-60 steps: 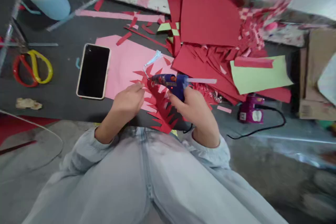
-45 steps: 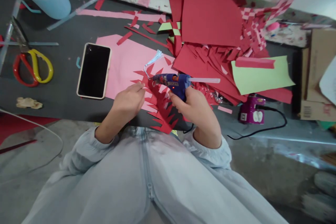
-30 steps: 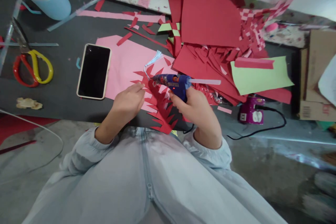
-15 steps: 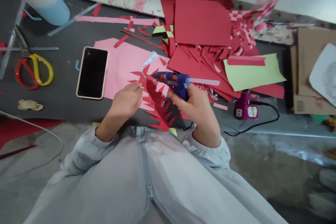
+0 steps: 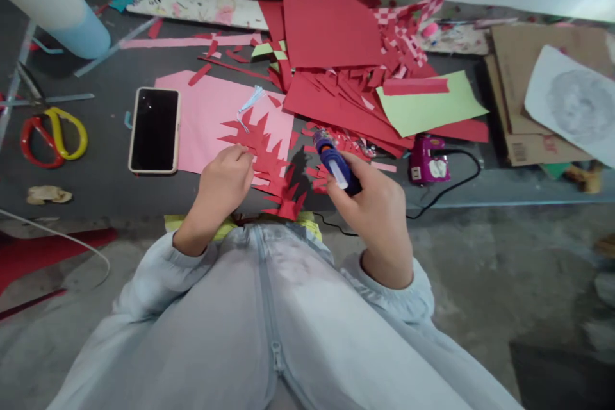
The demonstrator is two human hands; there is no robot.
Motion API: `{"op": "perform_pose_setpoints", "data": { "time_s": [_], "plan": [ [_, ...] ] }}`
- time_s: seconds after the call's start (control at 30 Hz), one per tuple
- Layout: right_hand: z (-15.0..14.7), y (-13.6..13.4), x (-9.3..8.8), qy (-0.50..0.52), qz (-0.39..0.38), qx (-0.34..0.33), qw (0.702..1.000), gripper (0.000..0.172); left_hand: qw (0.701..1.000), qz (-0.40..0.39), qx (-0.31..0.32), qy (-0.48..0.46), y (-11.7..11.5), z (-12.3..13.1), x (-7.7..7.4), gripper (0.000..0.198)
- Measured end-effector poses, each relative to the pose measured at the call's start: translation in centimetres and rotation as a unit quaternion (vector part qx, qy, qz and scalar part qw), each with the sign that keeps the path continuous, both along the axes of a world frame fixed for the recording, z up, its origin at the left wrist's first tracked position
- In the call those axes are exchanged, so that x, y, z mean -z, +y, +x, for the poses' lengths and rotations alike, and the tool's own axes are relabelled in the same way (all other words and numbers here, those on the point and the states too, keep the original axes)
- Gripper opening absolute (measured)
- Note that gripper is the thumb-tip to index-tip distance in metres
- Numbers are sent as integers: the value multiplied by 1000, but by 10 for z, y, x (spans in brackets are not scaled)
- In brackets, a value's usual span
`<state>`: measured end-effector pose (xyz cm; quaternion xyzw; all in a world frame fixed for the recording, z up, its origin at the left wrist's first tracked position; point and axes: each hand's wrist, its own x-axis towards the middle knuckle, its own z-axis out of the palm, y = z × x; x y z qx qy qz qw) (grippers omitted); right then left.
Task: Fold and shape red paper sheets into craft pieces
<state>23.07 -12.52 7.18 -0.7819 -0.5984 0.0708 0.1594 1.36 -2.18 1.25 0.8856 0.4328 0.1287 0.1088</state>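
In the head view, a red paper cutout [image 5: 266,157] with spiky edges lies partly on a pink sheet [image 5: 195,112] and reaches toward the table's front edge. My left hand [image 5: 227,179] is closed, its fingertips pinched at the cutout's left edge. A blue glue gun [image 5: 331,157] with a white glue stick in its back is gripped in my right hand [image 5: 377,205]. It is held right of the cutout, apart from it, nozzle pointing away from me. A pale blue tassel [image 5: 250,101] rests above the cutout's top spikes.
Left of the pink sheet lie a phone [image 5: 154,131] and red-yellow-handled scissors [image 5: 55,134]. Red sheets [image 5: 331,32] and scraps are piled behind. A light green sheet [image 5: 432,112], a purple plug block [image 5: 429,160] with a black cord and cardboard [image 5: 519,96] are at right.
My right hand has drawn the glue gun away from the cutout to the right and turned its nozzle away from me. My left hand stays at the cutout. The camera view has shifted.
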Motion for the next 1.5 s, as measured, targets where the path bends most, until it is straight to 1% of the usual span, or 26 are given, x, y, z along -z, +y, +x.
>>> {"op": "perform_pose_setpoints", "data": {
  "time_s": [0.1, 0.23, 0.4, 0.57, 0.7, 0.83, 0.97, 1.07, 1.17, 1.27, 1.3, 1.37, 1.5],
  "plan": [
    [-1, -16, 3, -62, -9, 14, 998, 51, 1000, 15, 14, -11, -7, 7, 0, 26],
    [2, -35, 13, -140, -35, 77, 987, 55, 999, 28, 37, 7, -14, 19, -2, 24],
    [15, -52, 29, -159, -64, 167, 971, 59, 997, 39, 59, 14, -22, 27, -7, 24],
    [33, -54, 46, -152, -53, 231, 960, 57, 997, 32, 74, 15, -29, 28, -7, 25],
    [36, -44, 55, -137, -88, 257, 952, 56, 997, 28, 75, 18, -34, 25, -7, 25],
    [29, -33, 60, -108, -119, 246, 956, 56, 997, 29, 75, 18, -36, 19, -6, 24],
    [26, -26, 67, -85, -81, 231, 966, 55, 997, 4, 73, 11, -33, 14, -7, 23],
    [27, -23, 70, -85, -77, 211, 971, 57, 997, 0, 72, 3, -30, 12, -7, 24],
    [28, -24, 66, -98, -79, 202, 971, 58, 998, 5, 67, -1, -26, 8, -6, 25],
    [28, -21, 55, -116, -61, 186, 974, 54, 999, 10, 54, 1, -19, 4, -6, 27],
    [27, -18, 50, -118, -61, 172, 976, 52, 999, 10, 50, 1, -17, 3, -5, 27],
    [23, -7, 41, -111, -78, 118, 984, 48, 999, 9, 43, -1, -13, 1, -4, 28],
    [6, 30, 25, -79, -107, -19, 991, 39, 999, 1, 36, -18, -9, -1, 0, 31]
  ]
}}
